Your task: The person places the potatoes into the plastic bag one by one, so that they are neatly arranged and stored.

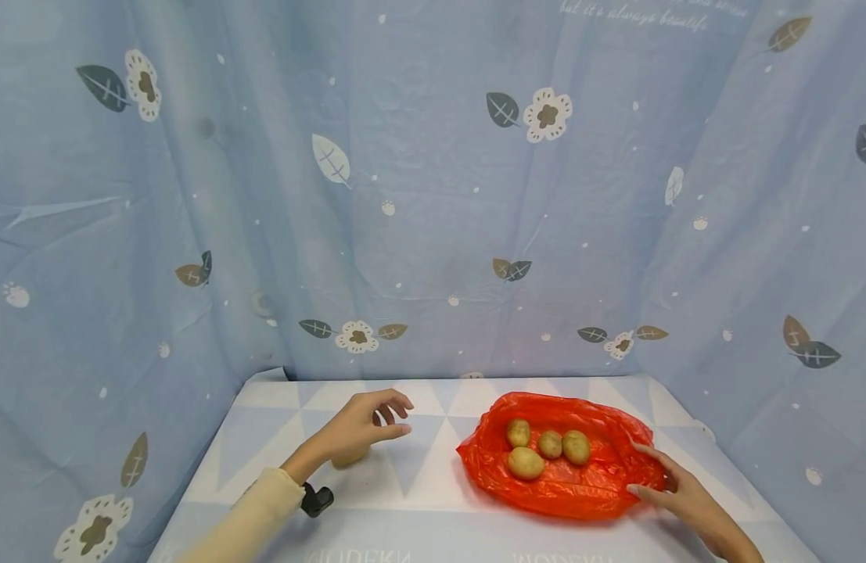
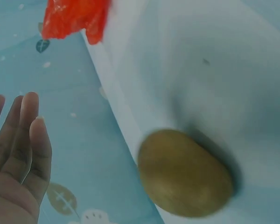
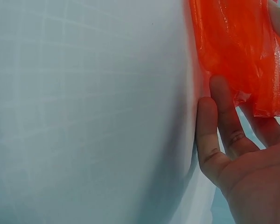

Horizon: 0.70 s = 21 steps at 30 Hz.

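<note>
A red plastic bag [image 1: 594, 500] lies spread on the table with its mouth facing up and several potatoes [image 1: 526, 464] inside. At its right end my right hand [image 1: 686, 500] holds the rim, thumb and fingers on either side of the plastic; in the right wrist view, the fingers [image 3: 224, 107] reach under the red film. My left hand [image 1: 369, 422] hovers left of the bag, fingers loosely bent and nothing in them. Just below it a single potato [image 2: 184, 175] rests on the table, partly hidden by the hand in the head view.
The table [image 1: 418, 532] has a white and pale blue triangle-patterned cover. A blue floral curtain [image 1: 433, 234] encloses the back and both sides. A black device [image 1: 316, 500] is strapped at the left wrist.
</note>
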Each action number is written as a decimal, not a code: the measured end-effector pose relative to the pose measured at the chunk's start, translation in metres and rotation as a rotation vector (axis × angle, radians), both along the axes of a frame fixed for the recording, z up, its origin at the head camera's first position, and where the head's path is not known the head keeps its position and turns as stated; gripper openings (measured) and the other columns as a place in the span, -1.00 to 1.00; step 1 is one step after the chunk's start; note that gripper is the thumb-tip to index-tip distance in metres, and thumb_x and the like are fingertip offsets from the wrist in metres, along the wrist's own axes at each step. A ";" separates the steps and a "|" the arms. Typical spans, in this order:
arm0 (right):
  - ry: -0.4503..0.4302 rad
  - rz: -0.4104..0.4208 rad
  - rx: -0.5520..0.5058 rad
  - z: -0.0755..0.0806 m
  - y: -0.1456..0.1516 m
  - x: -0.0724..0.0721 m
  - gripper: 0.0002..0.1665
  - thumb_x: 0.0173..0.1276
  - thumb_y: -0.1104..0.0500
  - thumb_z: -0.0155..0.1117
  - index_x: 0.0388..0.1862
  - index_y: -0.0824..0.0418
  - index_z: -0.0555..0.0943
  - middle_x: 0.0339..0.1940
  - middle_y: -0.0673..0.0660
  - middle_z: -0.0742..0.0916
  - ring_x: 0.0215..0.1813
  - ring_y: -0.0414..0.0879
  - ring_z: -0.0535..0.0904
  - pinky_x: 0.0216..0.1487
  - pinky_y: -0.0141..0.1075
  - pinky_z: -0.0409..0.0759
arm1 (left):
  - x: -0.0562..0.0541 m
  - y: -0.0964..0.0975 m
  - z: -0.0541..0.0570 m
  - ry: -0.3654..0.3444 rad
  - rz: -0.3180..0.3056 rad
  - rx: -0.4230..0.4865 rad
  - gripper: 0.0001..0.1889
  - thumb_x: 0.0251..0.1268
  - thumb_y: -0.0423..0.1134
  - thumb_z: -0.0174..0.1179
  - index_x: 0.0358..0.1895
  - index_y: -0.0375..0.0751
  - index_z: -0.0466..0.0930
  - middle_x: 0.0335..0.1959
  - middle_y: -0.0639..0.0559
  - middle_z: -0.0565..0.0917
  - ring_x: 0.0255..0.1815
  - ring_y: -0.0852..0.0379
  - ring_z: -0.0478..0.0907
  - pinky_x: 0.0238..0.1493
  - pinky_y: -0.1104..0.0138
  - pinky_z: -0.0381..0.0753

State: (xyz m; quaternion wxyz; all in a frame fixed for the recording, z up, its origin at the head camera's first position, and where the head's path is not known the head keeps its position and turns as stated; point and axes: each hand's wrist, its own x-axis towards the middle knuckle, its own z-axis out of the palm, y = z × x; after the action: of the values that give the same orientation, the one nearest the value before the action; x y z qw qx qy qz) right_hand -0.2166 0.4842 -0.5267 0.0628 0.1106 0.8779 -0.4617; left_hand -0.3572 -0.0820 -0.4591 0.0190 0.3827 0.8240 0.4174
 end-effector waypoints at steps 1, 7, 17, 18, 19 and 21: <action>-0.005 -0.002 -0.001 0.000 0.000 -0.001 0.07 0.40 -0.09 0.42 0.66 0.22 0.08 0.58 0.54 0.13 0.44 0.44 0.30 0.20 0.09 0.59 | 0.000 -0.004 -0.001 0.010 0.005 0.002 -0.70 0.38 -0.03 0.39 0.10 0.10 0.64 -0.11 0.20 0.70 -0.19 0.19 0.65 -0.15 0.26 0.64; -0.018 0.005 -0.006 -0.001 0.000 -0.002 0.08 0.41 -0.09 0.41 0.67 0.23 0.05 0.58 0.55 0.11 0.45 0.44 0.31 0.22 0.11 0.57 | 0.002 -0.025 -0.009 0.028 0.033 0.005 -0.69 0.35 -0.07 0.42 0.09 0.08 0.64 -0.08 0.20 0.68 -0.23 0.23 0.64 -0.20 0.26 0.64; -0.026 0.009 -0.014 -0.003 0.004 -0.003 0.12 0.38 -0.10 0.44 0.67 0.24 0.03 0.59 0.56 0.07 0.50 0.53 0.16 0.29 0.24 0.47 | -0.002 -0.055 -0.023 0.041 0.106 -0.016 -0.69 0.31 -0.10 0.45 0.07 0.04 0.65 -0.09 0.15 0.69 -0.27 0.23 0.63 -0.26 0.31 0.63; -0.031 0.003 -0.018 -0.003 0.004 -0.003 0.13 0.38 -0.11 0.44 0.68 0.23 0.03 0.59 0.55 0.06 0.51 0.53 0.15 0.29 0.24 0.47 | -0.003 -0.057 -0.025 0.039 0.115 -0.024 -0.69 0.31 -0.11 0.45 0.06 0.04 0.65 -0.09 0.12 0.70 -0.27 0.23 0.62 -0.26 0.32 0.62; -0.033 -0.001 -0.022 -0.003 0.004 -0.003 0.13 0.37 -0.10 0.45 0.68 0.23 0.03 0.59 0.55 0.06 0.51 0.53 0.15 0.30 0.24 0.46 | -0.004 -0.060 -0.027 0.034 0.124 -0.031 -0.69 0.31 -0.11 0.45 0.06 0.04 0.65 -0.08 0.09 0.70 -0.27 0.24 0.62 -0.25 0.33 0.62; -0.033 -0.002 -0.030 -0.003 0.004 -0.003 0.13 0.38 -0.10 0.45 0.68 0.23 0.02 0.59 0.55 0.06 0.50 0.53 0.17 0.29 0.24 0.47 | -0.004 -0.065 -0.031 0.014 0.142 -0.043 -0.68 0.30 -0.10 0.45 0.06 0.05 0.65 -0.06 0.02 0.70 -0.26 0.23 0.62 -0.24 0.33 0.62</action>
State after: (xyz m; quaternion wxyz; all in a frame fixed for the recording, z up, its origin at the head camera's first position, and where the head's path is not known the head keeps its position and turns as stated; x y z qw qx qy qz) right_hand -0.2198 0.4885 -0.5301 0.0785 0.1181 0.8696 -0.4729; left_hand -0.3616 -0.1473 -0.4901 -0.0083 0.3256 0.8579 0.3974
